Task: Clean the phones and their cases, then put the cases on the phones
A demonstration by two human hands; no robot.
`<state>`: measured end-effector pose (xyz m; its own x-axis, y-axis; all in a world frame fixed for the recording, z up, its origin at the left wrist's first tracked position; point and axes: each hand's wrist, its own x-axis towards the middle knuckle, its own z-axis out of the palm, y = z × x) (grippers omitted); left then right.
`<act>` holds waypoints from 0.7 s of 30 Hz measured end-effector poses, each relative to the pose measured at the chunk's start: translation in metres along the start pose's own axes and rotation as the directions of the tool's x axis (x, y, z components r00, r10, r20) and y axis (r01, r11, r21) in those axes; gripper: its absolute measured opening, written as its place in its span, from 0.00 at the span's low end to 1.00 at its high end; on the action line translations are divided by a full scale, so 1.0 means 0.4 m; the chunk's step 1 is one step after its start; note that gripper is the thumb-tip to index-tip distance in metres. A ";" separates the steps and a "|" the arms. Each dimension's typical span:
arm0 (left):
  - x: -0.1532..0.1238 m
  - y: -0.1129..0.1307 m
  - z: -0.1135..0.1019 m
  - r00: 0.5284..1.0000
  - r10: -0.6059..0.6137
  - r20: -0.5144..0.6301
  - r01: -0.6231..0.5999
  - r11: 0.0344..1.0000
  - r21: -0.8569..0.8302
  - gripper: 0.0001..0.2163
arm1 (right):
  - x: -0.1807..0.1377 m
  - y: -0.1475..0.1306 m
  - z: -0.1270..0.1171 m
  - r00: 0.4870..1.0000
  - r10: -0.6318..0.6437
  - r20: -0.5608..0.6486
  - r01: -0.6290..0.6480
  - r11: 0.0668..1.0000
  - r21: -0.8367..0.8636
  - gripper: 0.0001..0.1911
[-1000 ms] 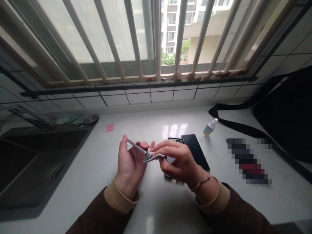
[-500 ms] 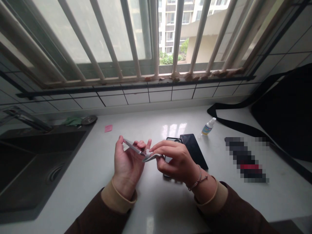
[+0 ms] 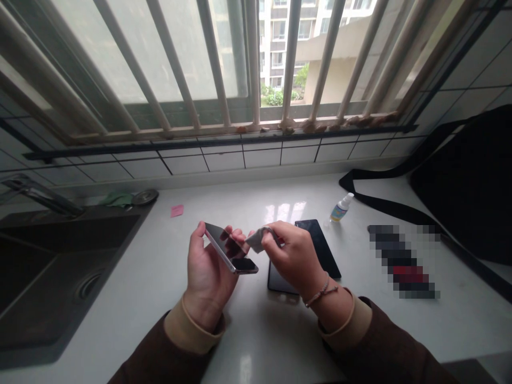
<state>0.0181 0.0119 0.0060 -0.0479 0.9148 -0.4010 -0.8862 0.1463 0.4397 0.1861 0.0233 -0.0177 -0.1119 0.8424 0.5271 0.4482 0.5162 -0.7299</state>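
My left hand (image 3: 208, 269) grips a slim smartphone (image 3: 230, 249) by its edges, dark screen turned up and to the right. My right hand (image 3: 294, 256) pinches a small grey cloth (image 3: 258, 238) just beside the phone's upper right edge, not quite touching it. Both hands hover above a white countertop (image 3: 172, 277). Under my right hand lie two dark flat phones, one (image 3: 320, 245) side by side with another (image 3: 280, 281) that is partly covered by my hand.
A small spray bottle (image 3: 342, 207) stands behind the dark phones. A black bag with a strap (image 3: 464, 181) fills the right side. A dark sink (image 3: 52, 266) with a tap is at the left; a pink note (image 3: 176, 210) lies near it. A blurred-out object (image 3: 404, 261) lies right.
My left hand has tilted the phone so its screen faces me. My right hand has lifted the cloth off the phone's lower end up to its upper edge.
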 end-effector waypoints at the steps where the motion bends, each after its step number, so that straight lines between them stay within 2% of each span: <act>1: 0.000 -0.001 0.002 0.999 0.011 -0.045 -0.011 1.000 0.009 0.20 | 0.002 0.005 -0.002 0.998 0.059 -0.031 -0.059 0.998 -0.001 0.15; 3: 0.002 -0.003 0.003 0.993 0.023 -0.112 -0.018 0.999 0.041 0.21 | 0.005 0.016 -0.006 0.981 0.179 -0.076 -0.178 0.984 0.020 0.18; 6: 0.003 -0.008 0.002 0.992 -0.046 -0.115 0.058 0.993 0.101 0.25 | 0.008 0.028 -0.008 0.956 0.275 -0.103 -0.268 0.960 0.074 0.19; 11: -0.014 -0.012 0.006 0.960 -0.273 -0.070 0.282 0.926 0.251 0.28 | 0.013 0.026 -0.010 0.957 0.257 -0.135 -0.240 0.962 0.133 0.17; 14: -0.027 -0.016 0.008 0.912 -0.410 0.007 0.383 0.858 0.343 0.26 | 0.015 0.026 -0.009 0.953 0.265 -0.145 -0.233 0.951 0.204 0.17; 16: -0.034 -0.020 0.004 0.878 -0.478 0.026 0.435 0.820 0.372 0.23 | 0.013 0.027 -0.006 0.956 0.273 -0.103 -0.240 0.937 0.254 0.17; 18: -0.037 -0.026 -0.002 0.861 -0.509 0.016 0.465 0.800 0.379 0.20 | 0.009 0.025 0.000 0.965 0.263 -0.024 -0.245 0.926 0.287 0.18; 21: -0.036 -0.032 -0.009 0.885 -0.465 0.018 0.427 0.827 0.364 0.16 | 0.002 0.018 0.004 0.987 0.149 0.058 -0.159 0.954 0.254 0.17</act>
<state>0.0283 -0.0045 0.0032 0.3778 0.7483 -0.5453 -0.5858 0.6492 0.4851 0.1878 0.0280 -0.0233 -0.0949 0.9173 0.3867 0.2205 0.3982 -0.8904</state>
